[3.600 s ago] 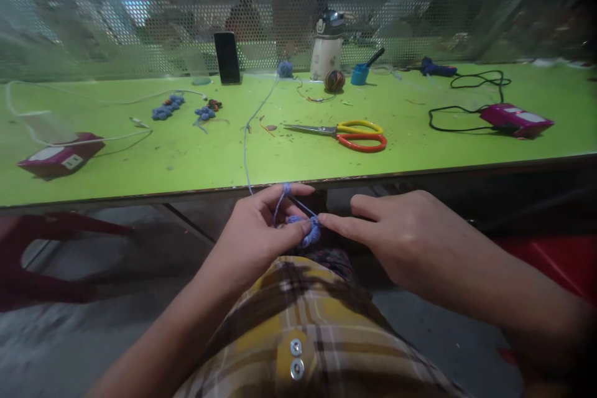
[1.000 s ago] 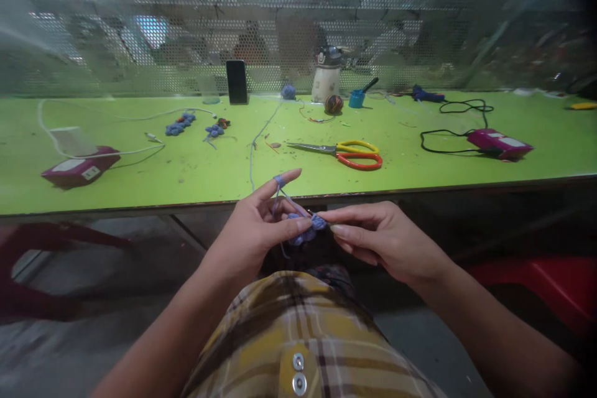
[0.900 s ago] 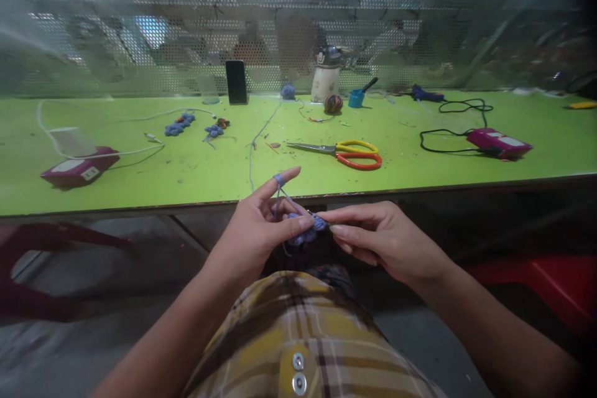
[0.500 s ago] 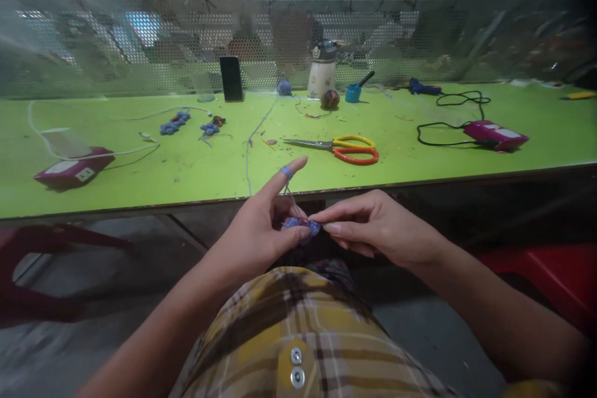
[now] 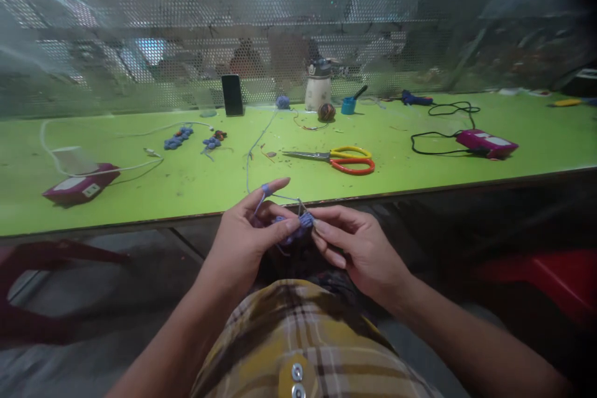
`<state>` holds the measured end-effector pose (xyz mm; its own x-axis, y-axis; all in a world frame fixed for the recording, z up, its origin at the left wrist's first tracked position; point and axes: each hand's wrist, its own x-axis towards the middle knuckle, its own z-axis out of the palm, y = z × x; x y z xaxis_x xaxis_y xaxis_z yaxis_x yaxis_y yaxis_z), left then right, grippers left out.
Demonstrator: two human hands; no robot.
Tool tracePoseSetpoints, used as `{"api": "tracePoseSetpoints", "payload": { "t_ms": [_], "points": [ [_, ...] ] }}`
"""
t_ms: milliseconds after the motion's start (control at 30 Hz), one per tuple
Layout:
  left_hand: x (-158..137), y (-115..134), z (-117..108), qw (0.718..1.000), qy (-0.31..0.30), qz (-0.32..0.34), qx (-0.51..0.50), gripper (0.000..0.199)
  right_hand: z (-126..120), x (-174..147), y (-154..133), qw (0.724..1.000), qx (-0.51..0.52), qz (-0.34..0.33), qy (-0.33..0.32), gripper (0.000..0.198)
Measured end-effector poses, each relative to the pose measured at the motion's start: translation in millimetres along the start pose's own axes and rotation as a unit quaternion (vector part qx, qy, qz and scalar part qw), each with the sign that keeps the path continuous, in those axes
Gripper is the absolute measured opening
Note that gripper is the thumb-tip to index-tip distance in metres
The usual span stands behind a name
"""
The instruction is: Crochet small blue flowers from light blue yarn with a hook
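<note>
My left hand [image 5: 247,230] pinches a small blue-purple crochet piece [image 5: 305,220] between thumb and fingers, in front of the table edge. Blue-purple yarn [image 5: 249,168] wraps its raised index finger and runs back across the table to a small yarn ball [image 5: 282,102]. Close on the right, my right hand [image 5: 357,242] is closed round a crochet hook [image 5: 300,204]; just the thin metal tip shows, with yarn over it, and the rest is hidden by the fingers. Its fingertips touch the piece's right edge.
Scissors [image 5: 352,160] with yellow and orange handles lie ahead on the green table [image 5: 186,199]. Finished blue pieces [image 5: 178,137], a phone [image 5: 232,95], a bottle [image 5: 318,90], a dark yarn ball [image 5: 326,112] and a blue cup [image 5: 348,106] stand beyond. Purple power boxes [image 5: 487,143] sit at both sides.
The hook's tip has come up into view with yarn across it. My right hand has turned and shifted left; my left index finger has tilted lower. The camera view has tipped slightly upward.
</note>
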<state>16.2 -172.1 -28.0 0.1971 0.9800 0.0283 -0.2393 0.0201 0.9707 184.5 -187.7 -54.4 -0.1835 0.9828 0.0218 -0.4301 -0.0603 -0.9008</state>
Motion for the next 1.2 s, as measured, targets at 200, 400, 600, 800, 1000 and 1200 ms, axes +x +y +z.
{"api": "tracePoseSetpoints", "payload": {
  "t_ms": [200,400,600,800,1000,1200],
  "points": [
    [-2.7,11.7,-1.4,0.992,-0.043,-0.075,-0.088,0.071,-7.0,-2.4,-10.8,0.995,-0.085,-0.029,-0.039,0.018],
    [-4.7,20.5,2.5,0.988,-0.068,-0.092,-0.103,0.080,-17.2,-6.7,-29.6,0.956,-0.261,-0.111,-0.070,0.024],
    [-8.6,23.7,5.3,0.992,-0.063,-0.084,-0.071,0.079,-19.6,-10.1,-46.9,0.919,-0.352,-0.150,-0.092,0.025],
    [-15.4,27.3,9.1,0.997,-0.031,-0.059,-0.048,0.078,-23.6,-13.2,-58.3,0.853,-0.460,-0.222,-0.111,0.026],
    [-16.2,26.9,6.2,0.996,-0.048,-0.057,-0.050,0.077,-25.1,-12.2,-62.9,0.807,-0.489,-0.291,-0.155,0.023],
    [-13.9,23.0,0.1,0.994,-0.076,-0.055,-0.060,0.068,-26.4,-11.3,-66.9,0.792,-0.496,-0.301,-0.190,0.020]
  ]
}}
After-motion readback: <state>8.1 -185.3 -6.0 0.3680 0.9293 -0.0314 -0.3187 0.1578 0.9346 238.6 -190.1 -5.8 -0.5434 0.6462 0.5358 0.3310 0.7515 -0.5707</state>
